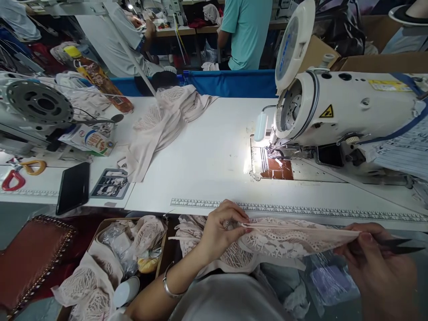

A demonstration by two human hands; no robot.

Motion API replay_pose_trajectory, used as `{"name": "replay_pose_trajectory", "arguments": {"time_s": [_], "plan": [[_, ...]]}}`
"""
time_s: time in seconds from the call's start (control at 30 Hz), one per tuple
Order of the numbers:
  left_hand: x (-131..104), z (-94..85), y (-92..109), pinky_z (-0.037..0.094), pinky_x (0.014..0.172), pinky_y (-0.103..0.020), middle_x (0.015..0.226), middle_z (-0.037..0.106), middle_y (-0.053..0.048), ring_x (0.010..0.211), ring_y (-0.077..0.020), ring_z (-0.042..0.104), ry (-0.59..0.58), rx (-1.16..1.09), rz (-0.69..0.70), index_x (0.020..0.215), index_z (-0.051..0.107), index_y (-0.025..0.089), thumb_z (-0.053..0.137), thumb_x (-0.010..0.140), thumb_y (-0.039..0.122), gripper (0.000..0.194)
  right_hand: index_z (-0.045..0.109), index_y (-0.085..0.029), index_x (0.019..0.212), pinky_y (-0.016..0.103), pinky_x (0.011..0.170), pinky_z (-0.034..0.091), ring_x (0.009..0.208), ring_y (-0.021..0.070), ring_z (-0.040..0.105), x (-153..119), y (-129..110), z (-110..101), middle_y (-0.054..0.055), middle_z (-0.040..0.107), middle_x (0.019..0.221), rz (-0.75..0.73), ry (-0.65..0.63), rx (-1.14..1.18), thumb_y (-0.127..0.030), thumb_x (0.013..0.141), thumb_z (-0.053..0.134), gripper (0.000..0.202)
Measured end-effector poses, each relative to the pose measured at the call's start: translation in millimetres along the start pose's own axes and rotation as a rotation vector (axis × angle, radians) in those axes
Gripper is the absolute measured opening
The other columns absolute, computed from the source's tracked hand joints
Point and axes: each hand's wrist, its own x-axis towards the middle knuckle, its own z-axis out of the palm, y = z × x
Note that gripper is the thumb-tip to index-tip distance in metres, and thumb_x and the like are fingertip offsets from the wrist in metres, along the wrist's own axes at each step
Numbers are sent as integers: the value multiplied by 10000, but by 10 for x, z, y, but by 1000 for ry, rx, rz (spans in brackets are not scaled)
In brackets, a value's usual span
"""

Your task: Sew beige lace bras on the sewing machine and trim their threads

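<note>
Between my hands a pale pink lace garment piece [284, 238] is stretched sideways over my lap, in front of the table's edge. My left hand [225, 227] pinches its upper edge between thumb and fingers. At the other end my right hand [374, 254] grips the tapered tip of the fabric. Dark pointed scissors [401, 246] are tucked in that same hand, their blades pointing right; their handles are hidden by the palm. More of the lace hangs below onto my lap.
A sewing machine [351, 107] with a lit needle area stands at right. Lace pieces [167, 120] and a bottle [100, 80] lie at left, near a phone [73, 187] and red-handled scissors [14, 178]. A box [163, 254] of lace pieces sits below. Other people work beyond.
</note>
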Motion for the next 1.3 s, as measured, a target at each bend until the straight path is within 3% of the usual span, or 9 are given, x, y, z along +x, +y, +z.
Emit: {"name": "replay_pose_trajectory", "arguments": {"time_s": [0.17,0.3,0.47,0.6,0.7,0.83,0.93,1.07,1.3], "plan": [[-16,14,36,543,702,-263,768,712,-49,758,-162,659,34,38,-39,732,748,185,851,753,200,106,635,-244,724,318,329,349,347,159,465,61,112,-33,8,522,464,-4,-2,-129,-523,806,755,314],[-18,67,103,511,637,-222,717,698,-34,688,-136,640,46,97,-64,690,736,177,849,740,187,124,674,-232,908,281,445,389,527,110,464,5,23,135,36,576,788,-421,100,-524,-393,887,718,168],[-40,161,152,497,606,-204,723,684,-37,677,-131,641,6,129,-66,676,712,165,831,751,187,142,693,-228,1030,227,507,429,589,91,500,-86,-44,505,25,581,879,-912,-319,-842,-228,955,631,97],[-46,192,160,498,617,-214,735,656,-29,669,-130,613,-46,118,-116,813,721,164,806,792,223,106,642,-200,872,245,562,452,594,108,529,-109,-32,619,-4,582,744,-1033,-329,-785,-111,909,659,98],[-24,126,254,516,649,-236,819,630,-40,716,-141,606,-275,157,-82,1019,737,190,763,853,273,188,641,-190,971,291,670,485,709,157,612,-168,-108,575,39,688,833,-1117,-398,-762,-85,926,605,120],[-62,-205,499,462,1039,-426,1215,629,-144,1198,-288,564,-622,414,167,820,727,189,738,871,263,91,582,-203,950,282,638,450,651,140,610,-241,-240,575,11,704,778,-1060,-631,-709,-76,976,456,180],[-174,-623,661,484,971,-384,916,709,-103,982,-236,651,-683,307,240,788,655,196,642,932,257,157,582,-226,921,241,578,445,590,120,606,-180,-218,668,-25,655,699,-905,-735,-665,-137,994,462,167],[-274,-1193,780,372,546,-224,587,568,13,539,-112,507,-460,413,-100,719,607,181,599,952,335,279,616,-239,827,204,527,482,582,121,631,-30,15,883,-4,668,740,-646,-934,-555,-246,1001,472,227],[-108,-1743,575,365,661,-256,813,705,-19,760,-183,610,-125,1178,-565,862,678,208,504,887,207,175,678,-263,834,225,413,448,522,168,665,-127,486,1451,-10,725,681,-532,-762,-604,-364,964,521,228]]}}
